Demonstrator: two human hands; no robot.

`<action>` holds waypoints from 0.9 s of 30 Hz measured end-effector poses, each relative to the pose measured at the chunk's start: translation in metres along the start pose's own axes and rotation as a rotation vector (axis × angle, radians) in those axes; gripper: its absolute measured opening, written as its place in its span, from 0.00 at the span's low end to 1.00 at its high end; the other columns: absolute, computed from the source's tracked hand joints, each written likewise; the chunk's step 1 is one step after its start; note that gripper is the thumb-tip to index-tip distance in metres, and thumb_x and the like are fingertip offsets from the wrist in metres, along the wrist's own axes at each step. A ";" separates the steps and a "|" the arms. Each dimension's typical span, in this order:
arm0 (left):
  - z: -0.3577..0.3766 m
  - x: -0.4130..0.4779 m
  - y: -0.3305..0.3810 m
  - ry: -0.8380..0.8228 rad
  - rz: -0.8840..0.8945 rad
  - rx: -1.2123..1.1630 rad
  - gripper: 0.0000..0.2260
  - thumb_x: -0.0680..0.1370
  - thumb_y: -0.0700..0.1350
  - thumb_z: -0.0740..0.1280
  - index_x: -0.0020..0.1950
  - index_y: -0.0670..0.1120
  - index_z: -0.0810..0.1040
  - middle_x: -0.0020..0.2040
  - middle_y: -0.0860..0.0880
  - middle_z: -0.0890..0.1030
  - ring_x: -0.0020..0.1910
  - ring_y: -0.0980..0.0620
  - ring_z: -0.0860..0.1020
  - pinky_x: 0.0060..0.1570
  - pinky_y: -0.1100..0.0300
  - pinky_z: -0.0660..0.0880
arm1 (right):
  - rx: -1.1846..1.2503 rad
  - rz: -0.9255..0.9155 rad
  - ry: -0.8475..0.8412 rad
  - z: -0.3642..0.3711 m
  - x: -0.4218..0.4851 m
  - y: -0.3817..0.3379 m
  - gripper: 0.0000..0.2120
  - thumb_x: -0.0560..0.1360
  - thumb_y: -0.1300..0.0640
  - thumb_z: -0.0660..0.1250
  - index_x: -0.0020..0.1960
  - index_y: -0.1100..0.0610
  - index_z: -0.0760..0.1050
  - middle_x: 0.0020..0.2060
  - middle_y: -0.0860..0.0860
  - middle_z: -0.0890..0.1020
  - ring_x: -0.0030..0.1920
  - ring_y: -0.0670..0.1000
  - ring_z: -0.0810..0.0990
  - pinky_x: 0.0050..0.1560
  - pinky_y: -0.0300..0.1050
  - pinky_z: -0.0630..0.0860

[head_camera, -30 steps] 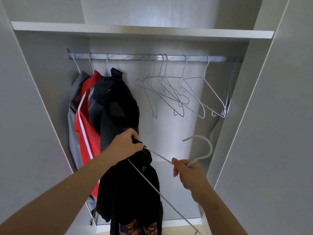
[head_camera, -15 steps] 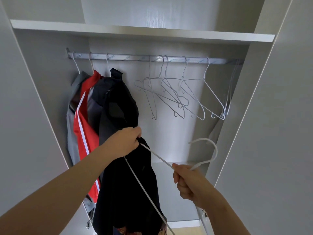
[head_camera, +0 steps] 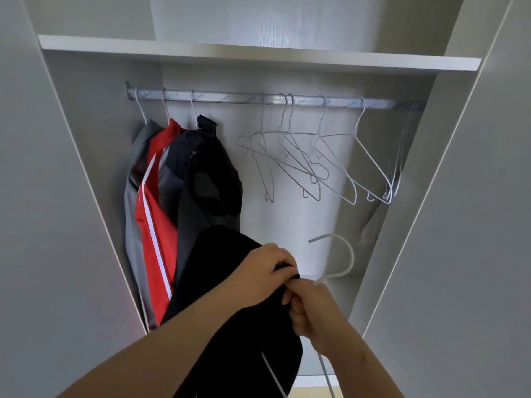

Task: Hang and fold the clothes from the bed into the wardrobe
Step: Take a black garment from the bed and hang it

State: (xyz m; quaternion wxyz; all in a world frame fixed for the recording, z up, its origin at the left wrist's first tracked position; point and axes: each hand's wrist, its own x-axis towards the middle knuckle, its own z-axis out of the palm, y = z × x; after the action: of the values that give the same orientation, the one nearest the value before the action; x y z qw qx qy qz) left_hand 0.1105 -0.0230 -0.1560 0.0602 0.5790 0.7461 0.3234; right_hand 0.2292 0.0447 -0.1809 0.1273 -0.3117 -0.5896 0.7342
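I stand before the open wardrobe. A black garment [head_camera: 230,305] drapes over a white wire hanger [head_camera: 343,254], whose hook sticks up to the right of my hands. My left hand [head_camera: 264,271] grips the garment's top edge by the hanger's neck. My right hand [head_camera: 310,308] holds the hanger just below its hook, touching the left hand. The hanger's lower wires show beneath the cloth. The silver rail [head_camera: 258,97] runs across above.
Three garments hang at the rail's left: grey [head_camera: 133,196], red with white stripe [head_camera: 155,219], dark jacket [head_camera: 207,179]. Several bare white hangers [head_camera: 310,162] hang from the middle to the right. A shelf [head_camera: 258,56] spans above; wardrobe doors [head_camera: 459,254] flank both sides.
My left hand slid right along the hanger with the black garment's edge until it met my right hand. The cloth now covers the hanger's left arm. The view dipped slightly.
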 end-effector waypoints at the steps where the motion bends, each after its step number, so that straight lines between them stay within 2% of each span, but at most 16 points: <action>1: -0.002 -0.002 0.001 0.013 -0.001 -0.020 0.05 0.76 0.44 0.66 0.47 0.46 0.81 0.42 0.54 0.73 0.41 0.63 0.71 0.45 0.74 0.65 | 0.015 -0.023 0.013 0.000 0.000 -0.002 0.19 0.76 0.60 0.57 0.27 0.57 0.68 0.18 0.49 0.60 0.19 0.46 0.55 0.22 0.34 0.52; 3: -0.011 -0.007 0.000 0.020 0.060 0.058 0.06 0.76 0.47 0.66 0.50 0.49 0.81 0.42 0.55 0.73 0.42 0.65 0.70 0.46 0.72 0.64 | 0.018 -0.078 0.048 -0.003 0.000 -0.007 0.19 0.76 0.62 0.57 0.26 0.58 0.69 0.17 0.49 0.60 0.18 0.46 0.55 0.21 0.34 0.53; 4: -0.016 -0.009 -0.005 0.058 0.129 0.176 0.08 0.76 0.50 0.65 0.51 0.51 0.81 0.44 0.54 0.75 0.45 0.65 0.71 0.50 0.69 0.65 | -0.003 -0.108 0.066 -0.004 0.000 -0.009 0.20 0.76 0.63 0.57 0.25 0.58 0.69 0.16 0.49 0.61 0.17 0.46 0.56 0.20 0.34 0.54; 6: -0.026 -0.011 -0.009 0.128 0.257 0.516 0.12 0.75 0.56 0.60 0.48 0.55 0.82 0.48 0.54 0.79 0.52 0.55 0.76 0.55 0.56 0.70 | -0.078 -0.156 0.099 -0.005 -0.001 -0.012 0.20 0.75 0.64 0.57 0.24 0.58 0.69 0.16 0.48 0.62 0.17 0.45 0.59 0.19 0.35 0.58; 8: -0.033 -0.012 -0.012 0.073 0.287 0.639 0.17 0.75 0.59 0.55 0.48 0.55 0.82 0.45 0.54 0.81 0.51 0.51 0.79 0.56 0.52 0.73 | -0.177 -0.184 0.126 -0.003 -0.003 -0.014 0.20 0.74 0.65 0.57 0.24 0.58 0.68 0.15 0.46 0.63 0.17 0.42 0.61 0.21 0.33 0.60; 10: -0.032 -0.013 -0.012 0.054 0.300 0.578 0.20 0.76 0.58 0.53 0.46 0.51 0.82 0.37 0.53 0.81 0.38 0.52 0.80 0.43 0.55 0.77 | -0.273 -0.227 0.182 -0.002 -0.003 -0.018 0.21 0.73 0.65 0.59 0.22 0.55 0.69 0.15 0.45 0.64 0.19 0.43 0.63 0.26 0.34 0.61; 12: -0.026 -0.016 -0.010 0.142 0.245 0.513 0.20 0.75 0.57 0.54 0.42 0.50 0.82 0.31 0.52 0.79 0.30 0.52 0.78 0.32 0.57 0.76 | -0.288 -0.341 0.311 -0.002 -0.003 -0.025 0.22 0.72 0.63 0.63 0.21 0.52 0.70 0.16 0.44 0.66 0.22 0.43 0.64 0.29 0.35 0.62; 14: -0.020 -0.018 -0.008 0.270 0.136 0.404 0.20 0.75 0.59 0.54 0.44 0.50 0.82 0.34 0.53 0.81 0.34 0.53 0.79 0.36 0.56 0.76 | -0.290 -0.564 0.503 0.000 -0.005 -0.032 0.18 0.73 0.61 0.67 0.27 0.45 0.71 0.24 0.41 0.73 0.31 0.40 0.70 0.35 0.32 0.65; 16: -0.017 -0.018 -0.004 0.357 -0.012 0.281 0.13 0.76 0.58 0.59 0.48 0.53 0.79 0.39 0.54 0.82 0.40 0.56 0.79 0.40 0.61 0.74 | -0.296 -0.755 0.631 0.004 -0.007 -0.031 0.14 0.72 0.60 0.68 0.38 0.41 0.72 0.37 0.37 0.76 0.44 0.42 0.74 0.47 0.32 0.67; 18: -0.016 -0.014 0.003 0.423 -0.111 0.247 0.08 0.76 0.56 0.62 0.48 0.54 0.77 0.40 0.55 0.81 0.40 0.57 0.78 0.36 0.68 0.68 | -0.302 -0.751 0.605 0.009 -0.008 -0.023 0.12 0.73 0.59 0.67 0.41 0.40 0.72 0.41 0.39 0.78 0.46 0.42 0.76 0.48 0.32 0.68; 20: -0.015 -0.011 0.008 0.438 -0.143 0.234 0.07 0.75 0.56 0.62 0.48 0.55 0.75 0.40 0.55 0.81 0.39 0.57 0.77 0.35 0.67 0.65 | -0.375 -0.602 0.469 0.012 -0.006 -0.014 0.08 0.73 0.54 0.67 0.42 0.41 0.72 0.41 0.40 0.79 0.43 0.39 0.77 0.42 0.30 0.69; 22: -0.015 -0.010 0.011 0.432 -0.154 0.218 0.07 0.75 0.57 0.62 0.48 0.55 0.75 0.40 0.55 0.80 0.40 0.56 0.77 0.36 0.64 0.67 | -0.435 -0.520 0.391 0.010 -0.002 -0.006 0.08 0.73 0.53 0.66 0.42 0.40 0.71 0.40 0.41 0.79 0.41 0.40 0.77 0.40 0.30 0.69; 25: -0.018 -0.012 0.012 0.439 -0.186 0.143 0.07 0.75 0.56 0.63 0.47 0.55 0.75 0.38 0.55 0.79 0.39 0.56 0.77 0.37 0.62 0.70 | -0.524 -0.556 0.392 0.005 0.001 -0.005 0.09 0.73 0.55 0.67 0.37 0.44 0.72 0.35 0.45 0.77 0.39 0.45 0.76 0.39 0.35 0.69; 27: -0.019 -0.013 0.012 0.429 -0.208 0.093 0.07 0.74 0.56 0.64 0.47 0.55 0.75 0.37 0.54 0.79 0.39 0.56 0.77 0.38 0.62 0.70 | -0.523 -0.616 0.391 0.001 0.001 -0.005 0.13 0.71 0.58 0.68 0.32 0.47 0.69 0.33 0.45 0.74 0.37 0.43 0.73 0.36 0.30 0.66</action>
State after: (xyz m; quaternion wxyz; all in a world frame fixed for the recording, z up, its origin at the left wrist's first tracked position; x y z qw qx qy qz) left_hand 0.1162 -0.0409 -0.1382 -0.0932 0.4193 0.8114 0.3964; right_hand 0.2271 0.0456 -0.1764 0.3659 -0.2763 -0.7855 0.4157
